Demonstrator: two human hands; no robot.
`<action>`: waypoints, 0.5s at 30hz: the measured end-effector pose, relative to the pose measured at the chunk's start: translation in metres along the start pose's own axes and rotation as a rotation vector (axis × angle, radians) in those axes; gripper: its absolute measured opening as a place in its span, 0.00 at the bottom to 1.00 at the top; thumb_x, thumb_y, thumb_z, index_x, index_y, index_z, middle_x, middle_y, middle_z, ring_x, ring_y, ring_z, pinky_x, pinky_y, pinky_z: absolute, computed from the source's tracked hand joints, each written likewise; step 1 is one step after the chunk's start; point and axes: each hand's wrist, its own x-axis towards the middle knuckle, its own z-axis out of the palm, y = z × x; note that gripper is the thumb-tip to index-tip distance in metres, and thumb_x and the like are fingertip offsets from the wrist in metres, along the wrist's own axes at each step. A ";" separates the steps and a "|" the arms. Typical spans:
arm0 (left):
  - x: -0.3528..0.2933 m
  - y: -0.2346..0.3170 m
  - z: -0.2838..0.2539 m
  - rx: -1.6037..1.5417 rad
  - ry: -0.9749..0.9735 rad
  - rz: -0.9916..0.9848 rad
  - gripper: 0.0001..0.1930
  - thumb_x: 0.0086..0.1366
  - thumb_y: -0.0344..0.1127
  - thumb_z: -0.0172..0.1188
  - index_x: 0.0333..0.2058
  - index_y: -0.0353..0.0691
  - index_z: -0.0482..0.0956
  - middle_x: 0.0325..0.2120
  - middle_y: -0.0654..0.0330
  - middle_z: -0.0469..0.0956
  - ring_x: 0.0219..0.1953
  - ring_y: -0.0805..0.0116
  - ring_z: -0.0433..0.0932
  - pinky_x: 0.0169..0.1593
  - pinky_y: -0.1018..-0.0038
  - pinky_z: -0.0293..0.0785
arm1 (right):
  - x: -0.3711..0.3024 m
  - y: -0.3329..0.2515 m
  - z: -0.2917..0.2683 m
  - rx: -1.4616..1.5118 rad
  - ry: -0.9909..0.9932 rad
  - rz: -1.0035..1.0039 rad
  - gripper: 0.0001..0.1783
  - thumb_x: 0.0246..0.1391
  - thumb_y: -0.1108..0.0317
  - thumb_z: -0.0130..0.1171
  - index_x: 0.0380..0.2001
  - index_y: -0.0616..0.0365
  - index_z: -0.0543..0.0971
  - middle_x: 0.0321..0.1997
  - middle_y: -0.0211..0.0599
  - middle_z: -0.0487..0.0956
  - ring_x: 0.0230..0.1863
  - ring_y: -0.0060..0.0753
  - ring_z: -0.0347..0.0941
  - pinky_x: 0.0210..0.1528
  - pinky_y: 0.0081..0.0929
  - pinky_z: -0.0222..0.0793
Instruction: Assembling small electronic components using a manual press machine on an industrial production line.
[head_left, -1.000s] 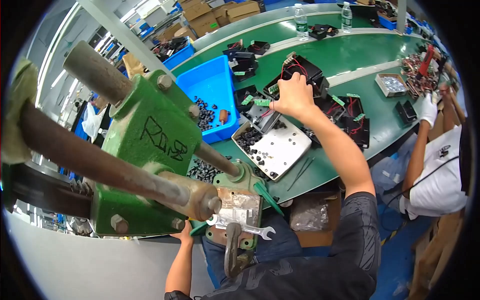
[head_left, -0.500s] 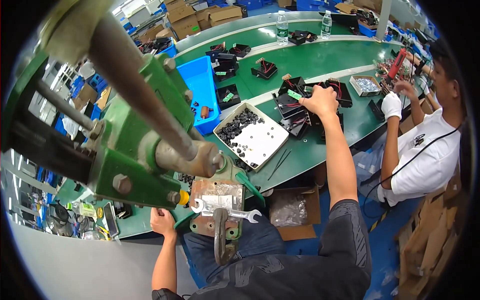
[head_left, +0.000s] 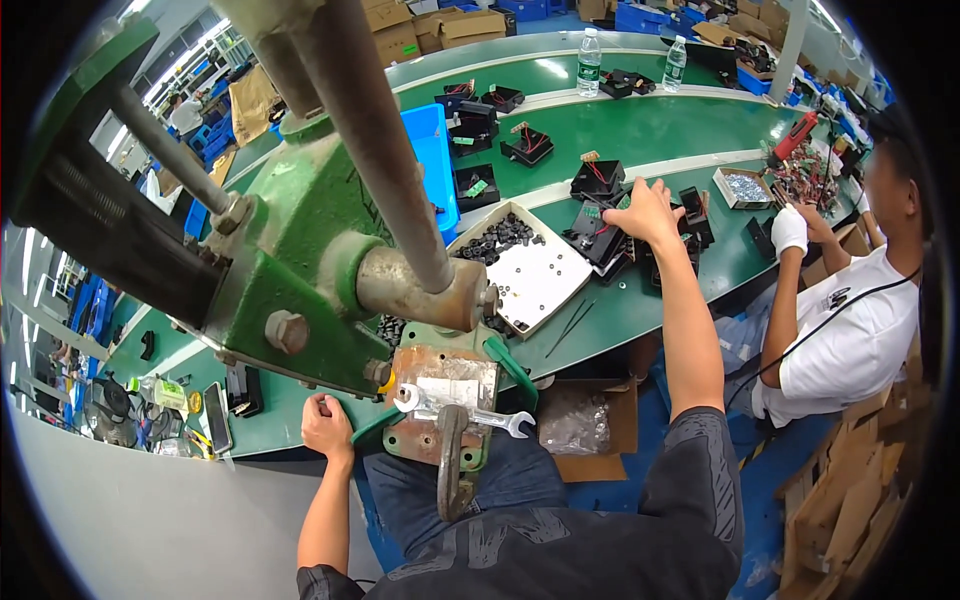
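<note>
My right hand (head_left: 648, 212) reaches over a cluster of black plastic housings (head_left: 590, 235) fitted with wires and small green boards. Its fingers are spread, and the thumb points left onto one housing; the palm hides part of the cluster. To the left of a green lever press (head_left: 300, 225), my left hand (head_left: 327, 427) rests at the bench edge with curled fingers; anything inside them is hidden. On the press's rusty base plate (head_left: 408, 440) lies a double-ended open wrench (head_left: 490, 417), next to a metal clamp (head_left: 452, 450).
A white tray (head_left: 545, 285) of small black parts and tweezers (head_left: 572, 327) lie mid-bench. Behind are a blue bin (head_left: 428, 150) and bottles (head_left: 588, 65). At right a co-worker (head_left: 850, 310) sits by a box of small metal parts (head_left: 743, 188). Below stands an open carton (head_left: 610, 400).
The view has shifted, moving the press rightward in the picture. My right hand's fingers have spread more over the housings, and the green board by its thumb no longer shows there.
</note>
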 end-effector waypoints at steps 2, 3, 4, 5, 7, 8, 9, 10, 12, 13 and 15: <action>0.002 0.000 0.001 0.016 0.002 0.005 0.04 0.56 0.35 0.58 0.27 0.43 0.77 0.16 0.65 0.71 0.16 0.63 0.67 0.23 0.65 0.62 | -0.011 -0.011 -0.004 -0.003 0.050 -0.063 0.34 0.40 0.54 0.65 0.51 0.63 0.75 0.67 0.56 0.62 0.65 0.56 0.60 0.62 0.57 0.57; 0.001 0.000 0.001 0.030 0.001 0.006 0.04 0.56 0.35 0.57 0.27 0.43 0.77 0.16 0.65 0.71 0.16 0.63 0.67 0.23 0.65 0.62 | -0.015 -0.014 -0.005 -0.011 0.100 -0.128 0.34 0.41 0.55 0.64 0.51 0.62 0.74 0.67 0.56 0.62 0.66 0.55 0.60 0.63 0.58 0.55; 0.000 -0.001 0.001 0.047 0.002 0.006 0.04 0.56 0.35 0.57 0.27 0.43 0.77 0.16 0.65 0.70 0.16 0.62 0.66 0.23 0.65 0.63 | -0.017 -0.020 -0.005 -0.019 0.150 -0.194 0.34 0.41 0.56 0.64 0.52 0.61 0.74 0.68 0.56 0.62 0.66 0.55 0.59 0.64 0.58 0.54; 0.000 -0.003 0.001 0.066 0.004 0.005 0.04 0.55 0.34 0.57 0.27 0.43 0.77 0.16 0.65 0.70 0.16 0.61 0.66 0.24 0.65 0.63 | -0.018 -0.028 -0.004 -0.025 0.199 -0.262 0.34 0.41 0.57 0.63 0.53 0.61 0.73 0.68 0.56 0.61 0.66 0.55 0.59 0.64 0.59 0.52; -0.001 -0.006 0.004 0.123 0.022 0.008 0.12 0.58 0.41 0.60 0.22 0.40 0.75 0.14 0.61 0.72 0.16 0.57 0.69 0.24 0.63 0.65 | -0.008 -0.046 0.001 0.129 0.306 -0.481 0.27 0.43 0.61 0.61 0.49 0.59 0.75 0.61 0.56 0.69 0.60 0.56 0.66 0.58 0.57 0.61; -0.002 -0.007 0.007 0.127 0.030 0.020 0.12 0.58 0.41 0.60 0.22 0.40 0.75 0.14 0.61 0.72 0.16 0.57 0.69 0.24 0.63 0.65 | 0.001 -0.061 0.004 0.142 0.310 -0.474 0.27 0.43 0.61 0.61 0.49 0.59 0.75 0.61 0.56 0.69 0.60 0.56 0.66 0.58 0.57 0.61; -0.002 -0.010 0.011 0.191 0.093 0.068 0.13 0.57 0.42 0.60 0.21 0.40 0.75 0.14 0.60 0.72 0.17 0.54 0.69 0.24 0.61 0.66 | 0.013 -0.080 0.010 0.220 0.158 -0.473 0.24 0.45 0.62 0.60 0.47 0.58 0.76 0.56 0.55 0.72 0.55 0.55 0.70 0.54 0.55 0.65; -0.004 -0.014 0.013 0.256 0.157 0.115 0.14 0.57 0.42 0.61 0.20 0.39 0.75 0.14 0.58 0.73 0.17 0.52 0.70 0.25 0.59 0.66 | 0.025 -0.100 0.016 0.299 0.004 -0.474 0.22 0.46 0.63 0.60 0.45 0.58 0.76 0.51 0.54 0.76 0.49 0.54 0.74 0.50 0.52 0.69; -0.008 -0.020 0.015 0.443 0.157 0.107 0.12 0.55 0.40 0.60 0.19 0.38 0.75 0.14 0.54 0.73 0.18 0.48 0.71 0.25 0.56 0.67 | 0.054 -0.142 0.043 0.179 -0.054 -0.490 0.17 0.47 0.65 0.59 0.42 0.57 0.76 0.43 0.52 0.78 0.42 0.51 0.77 0.44 0.47 0.72; -0.009 -0.015 0.014 0.447 0.171 0.118 0.12 0.55 0.40 0.60 0.19 0.38 0.75 0.14 0.54 0.73 0.18 0.48 0.71 0.25 0.56 0.67 | 0.074 -0.151 0.063 0.196 -0.047 -0.487 0.17 0.47 0.65 0.59 0.42 0.57 0.76 0.43 0.52 0.78 0.42 0.51 0.77 0.44 0.47 0.72; -0.007 -0.005 0.012 0.284 0.086 0.099 0.10 0.52 0.37 0.58 0.18 0.37 0.75 0.15 0.50 0.73 0.19 0.45 0.71 0.26 0.54 0.67 | 0.107 -0.167 0.098 0.055 0.063 -0.517 0.20 0.46 0.67 0.60 0.45 0.56 0.75 0.49 0.52 0.76 0.45 0.51 0.77 0.44 0.48 0.72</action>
